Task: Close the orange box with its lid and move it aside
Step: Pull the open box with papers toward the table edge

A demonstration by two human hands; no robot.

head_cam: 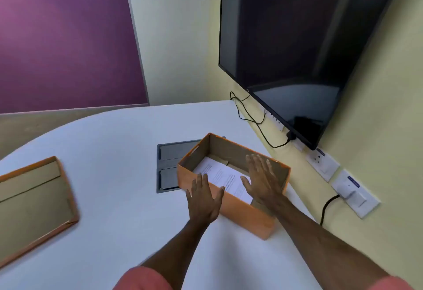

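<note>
The orange box (249,214) stands open on the white table (114,143), right of centre, with white printed papers (225,175) inside. Its lid (34,200) lies upside down far to the left, at the table's left edge, brown inside facing up. My left hand (204,197) hovers flat over the box's near left corner, fingers spread, holding nothing. My right hand (263,178) is held flat above the box's right side, fingers apart, empty too.
A grey hatch panel (167,166) is set into the table just behind and left of the box. A dark screen (304,44) hangs on the right wall, with cables (251,118) and wall sockets (352,189) beneath it.
</note>
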